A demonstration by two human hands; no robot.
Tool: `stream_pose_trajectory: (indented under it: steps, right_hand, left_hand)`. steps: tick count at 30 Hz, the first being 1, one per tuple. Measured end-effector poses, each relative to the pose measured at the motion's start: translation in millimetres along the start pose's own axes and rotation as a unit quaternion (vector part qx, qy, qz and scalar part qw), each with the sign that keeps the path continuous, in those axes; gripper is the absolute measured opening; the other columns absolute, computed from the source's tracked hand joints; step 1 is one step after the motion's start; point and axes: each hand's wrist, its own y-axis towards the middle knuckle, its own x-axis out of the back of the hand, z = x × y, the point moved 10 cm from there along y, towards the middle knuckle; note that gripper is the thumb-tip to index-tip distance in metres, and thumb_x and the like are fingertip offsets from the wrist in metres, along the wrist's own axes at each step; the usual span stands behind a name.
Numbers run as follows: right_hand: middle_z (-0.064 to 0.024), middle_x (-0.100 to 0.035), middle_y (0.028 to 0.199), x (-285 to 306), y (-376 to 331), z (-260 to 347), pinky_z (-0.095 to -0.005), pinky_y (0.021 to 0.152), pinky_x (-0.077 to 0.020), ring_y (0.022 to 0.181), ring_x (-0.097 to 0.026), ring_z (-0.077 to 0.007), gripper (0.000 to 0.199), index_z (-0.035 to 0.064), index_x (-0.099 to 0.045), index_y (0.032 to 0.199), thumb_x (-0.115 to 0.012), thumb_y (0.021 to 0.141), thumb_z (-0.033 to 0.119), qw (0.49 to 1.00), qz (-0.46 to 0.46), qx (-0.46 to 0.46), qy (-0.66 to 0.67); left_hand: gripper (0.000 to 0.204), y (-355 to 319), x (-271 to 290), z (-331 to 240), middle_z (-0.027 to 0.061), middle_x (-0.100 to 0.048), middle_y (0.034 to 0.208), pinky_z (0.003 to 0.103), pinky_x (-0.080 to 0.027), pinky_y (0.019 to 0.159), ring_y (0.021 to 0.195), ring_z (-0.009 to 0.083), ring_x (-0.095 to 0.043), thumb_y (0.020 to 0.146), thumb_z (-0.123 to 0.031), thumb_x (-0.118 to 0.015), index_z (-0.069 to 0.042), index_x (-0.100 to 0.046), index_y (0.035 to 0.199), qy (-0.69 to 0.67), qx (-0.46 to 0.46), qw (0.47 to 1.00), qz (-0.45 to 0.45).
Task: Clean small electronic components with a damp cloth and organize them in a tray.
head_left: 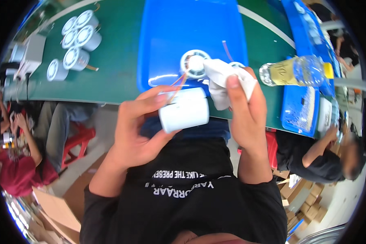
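My left hand (pixel 140 126) is closed round a white cylindrical housing (pixel 186 112), held tilted on its side in front of me. Thin reddish wires (pixel 177 87) rise by its upper left edge. A white cloth (pixel 223 81) is pinched in my right hand (pixel 248 105), just right of the housing and apart from it. Beyond the hands, a round white part with a dark slotted ring (pixel 195 64) sits at the near end of a blue tray (pixel 191 24). Another round part (pixel 236 64) is mostly hidden behind the cloth.
Several white cylinders (pixel 76 59) stand on the green table (pixel 114 49) at the left. A clear bottle with a yellow cap (pixel 297 72) lies at the right, beside a small blue tray (pixel 299 112). People sit on both sides, one near a red stool (pixel 79 140).
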Motion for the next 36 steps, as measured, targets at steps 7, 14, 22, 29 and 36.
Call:
stream_pose_trajectory:
  steps: [7,14,22,29,36]
  right_hand:
    - [-0.0187,-0.068,0.118,-41,-25,-19,-0.0374,0.090,-0.0501,0.104,-0.067,-0.0268,0.073,-0.0077,-0.055,0.131,-0.022,0.107,0.053,0.922,0.116,-0.112,0.353]
    - [-0.0094,-0.058,0.106,-54,-30,0,-0.0293,0.082,-0.0435,0.089,-0.056,-0.0178,0.024,-0.0055,-0.061,0.106,-0.058,0.101,0.018,0.956,0.211,0.026,0.204]
    - [-0.0184,-0.060,0.108,-44,-39,26,-0.0309,0.077,-0.0459,0.090,-0.060,-0.0237,0.018,-0.0022,-0.059,0.097,-0.059,0.100,0.015,0.976,0.074,0.195,0.066]
    - [-0.0219,-0.061,0.113,-47,-58,45,-0.0416,0.084,-0.0458,0.093,-0.060,-0.0353,0.021,-0.0025,-0.059,0.109,-0.058,0.099,0.016,0.925,0.017,0.360,-0.125]
    - [0.0028,-0.058,0.096,-63,-29,-9,-0.0231,0.072,-0.0402,0.082,-0.049,-0.0034,0.027,0.0018,-0.059,0.109,-0.046,0.109,0.025,0.949,0.121,-0.108,0.271]
  left_hand:
    - [0.059,-10,11,-2,0.0289,-0.054,0.134,0.037,-0.058,0.088,0.120,0.0313,-0.063,0.081,0.011,-0.074,-0.003,-0.043,0.130,0.041,0.011,0.999,-0.023]
    - [0.061,-7,22,-11,0.0243,-0.056,0.135,0.034,-0.058,0.083,0.109,0.0302,-0.066,0.077,0.014,-0.073,-0.008,-0.053,0.131,0.065,0.014,0.998,-0.011]
    - [0.063,-7,17,-6,0.0155,-0.059,0.135,0.030,-0.057,0.079,0.099,0.0209,-0.068,0.078,0.003,-0.079,-0.007,-0.053,0.135,0.013,0.099,0.993,-0.068]
    - [0.075,-17,15,17,0.0186,-0.063,0.129,0.035,-0.053,0.097,0.116,0.0240,-0.065,0.078,-0.012,-0.086,0.008,-0.049,0.140,-0.246,0.358,0.897,-0.078]
    - [0.074,11,12,-35,0.0207,-0.059,0.138,0.039,-0.052,0.099,0.122,0.0273,-0.063,0.074,-0.004,-0.085,0.004,-0.052,0.140,0.341,0.076,0.929,0.122]
